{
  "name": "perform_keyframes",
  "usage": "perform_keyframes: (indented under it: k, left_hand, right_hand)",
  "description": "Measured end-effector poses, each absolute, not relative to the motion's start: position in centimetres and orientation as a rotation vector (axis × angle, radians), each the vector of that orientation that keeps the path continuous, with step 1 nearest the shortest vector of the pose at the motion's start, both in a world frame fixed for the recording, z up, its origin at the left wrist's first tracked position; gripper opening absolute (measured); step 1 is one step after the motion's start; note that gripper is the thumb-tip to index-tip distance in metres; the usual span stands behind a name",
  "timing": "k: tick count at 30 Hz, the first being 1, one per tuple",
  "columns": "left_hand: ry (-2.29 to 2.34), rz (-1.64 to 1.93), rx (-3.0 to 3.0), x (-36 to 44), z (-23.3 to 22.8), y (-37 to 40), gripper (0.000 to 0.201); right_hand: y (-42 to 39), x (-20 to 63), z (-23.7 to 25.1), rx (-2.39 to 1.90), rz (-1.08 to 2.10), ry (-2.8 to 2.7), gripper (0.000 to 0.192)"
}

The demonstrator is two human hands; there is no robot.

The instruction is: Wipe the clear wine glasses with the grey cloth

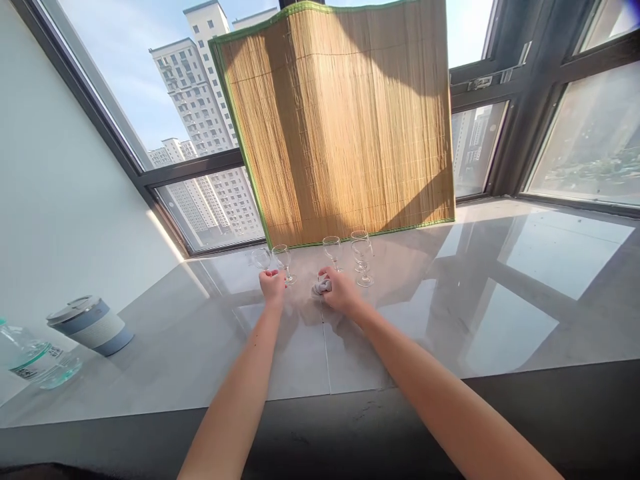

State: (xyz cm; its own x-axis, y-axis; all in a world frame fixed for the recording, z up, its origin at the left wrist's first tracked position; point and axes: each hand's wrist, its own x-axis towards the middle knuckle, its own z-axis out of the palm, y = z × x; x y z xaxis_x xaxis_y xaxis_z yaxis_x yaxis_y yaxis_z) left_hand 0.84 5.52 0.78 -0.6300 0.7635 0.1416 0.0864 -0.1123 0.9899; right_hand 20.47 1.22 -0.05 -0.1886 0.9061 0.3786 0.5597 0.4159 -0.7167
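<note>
Two hands work mid-frame: right hand (343, 290) bunches a soft cloth (321, 286); left hand (273, 285) pinches a stemmed glass (283, 261) low. Beyond stand three more glasses (361, 257). Judged light, fragile, slippery; grip best at stem.

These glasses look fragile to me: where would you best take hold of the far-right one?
Probably by the thin stem of the far-right glass, just under the bowl, coming from the near right. It stands upright, another glass stands to its left and the mat behind, so that side looks freest.
</note>
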Motion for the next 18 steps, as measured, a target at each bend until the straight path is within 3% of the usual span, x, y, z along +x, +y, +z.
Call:
perform_keyframes:
  k: [10, 14, 18]
  left_hand:
    - [1.368, 1.635, 0.909, 0.8, 0.0, 6.2, 0.060]
    - [1.254, 1.539, 0.950, 0.8, -0.2, 6.3, 0.058]
    - [1.206, 1.484, 0.991, 0.9, -0.1, 6.3, 0.048]
  right_hand:
    - [0.3, 20.8, 0.7, -1.351, -0.128, -2.071, 0.065]
    - [-0.1, 20.7, 1.2, -1.226, -0.126, -2.080, 0.063]
    - [-0.1, 20.3, 1.0, -1.119, 0.094, -2.150, 0.050]
